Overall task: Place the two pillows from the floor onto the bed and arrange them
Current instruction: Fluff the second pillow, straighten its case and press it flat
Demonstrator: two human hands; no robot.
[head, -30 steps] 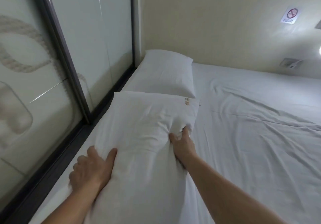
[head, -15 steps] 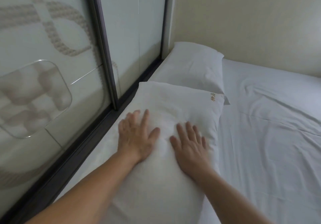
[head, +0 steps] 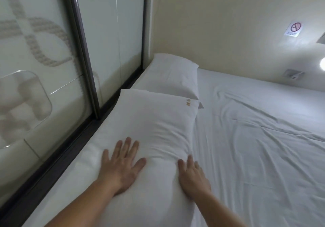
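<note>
Since the earlier frame both hands have slid back along the near pillow toward its near end. On the bed [head: 255,147], the near pillow [head: 154,126] lies lengthwise along the glass partition [head: 52,68], its far end touching the far pillow [head: 170,73] in the corner. The left hand [head: 121,167] and right hand [head: 193,177] press it, flat, fingers spread.

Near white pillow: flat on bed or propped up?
Flat: near white pillow lies on the white bed sheet, both hands pressing it.
</note>
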